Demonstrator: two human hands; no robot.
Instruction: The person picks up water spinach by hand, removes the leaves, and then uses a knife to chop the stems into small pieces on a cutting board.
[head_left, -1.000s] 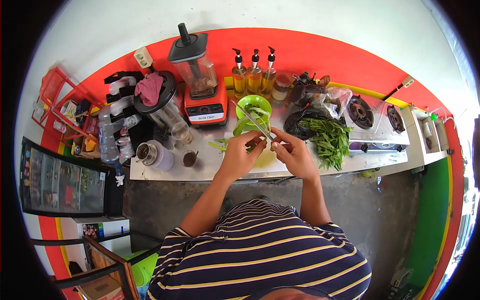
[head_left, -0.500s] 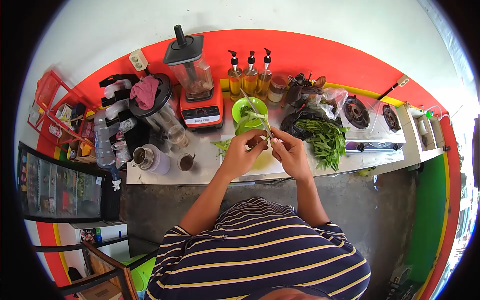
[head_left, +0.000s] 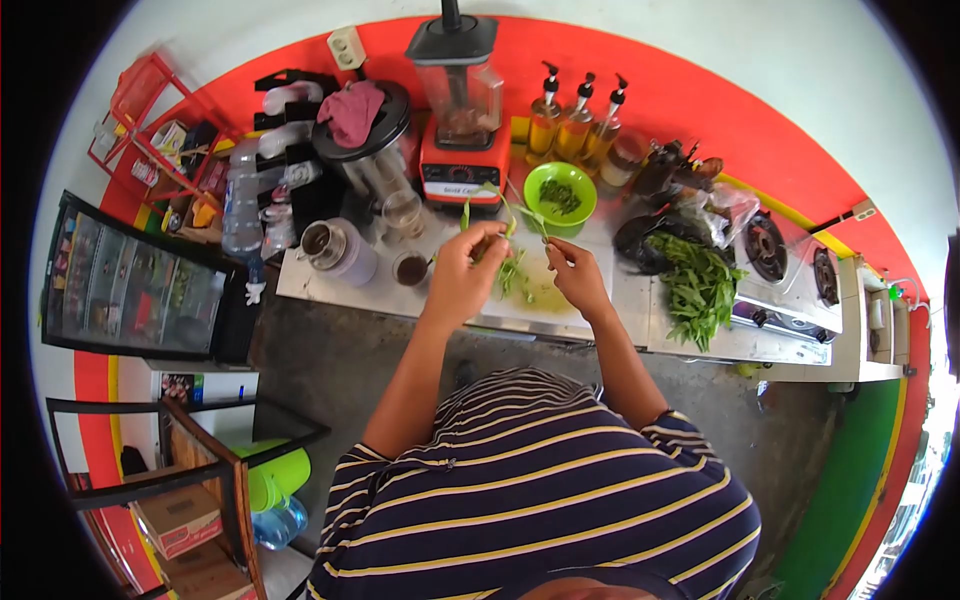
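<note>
My left hand [head_left: 466,278] is closed on a green leafy stem [head_left: 511,222], raised over the white cutting board [head_left: 562,308]. To its right, my right hand [head_left: 578,280] pinches the knife [head_left: 524,202], whose thin blade slants up and left; a pale green leaf lies along it, partly hiding it. Scraps of cut greens [head_left: 515,275] lie on the board beneath my hands. Just beyond stands a lime-green bowl [head_left: 586,186] with chopped greens [head_left: 558,197] inside.
At right, a bunch of leafy greens [head_left: 697,290] spills from a black plastic bag [head_left: 640,245], beside a gas stove [head_left: 785,290]. A red blender [head_left: 465,165] and several pump bottles [head_left: 575,130] line the wall. A steel flask [head_left: 340,250] and a glass of dark liquid [head_left: 410,268] stand left.
My hands have moved apart, the left drawing away leftward with the stem. The view has shifted, so the counter appears farther right, and the bowl and cut greens now show more fully.
</note>
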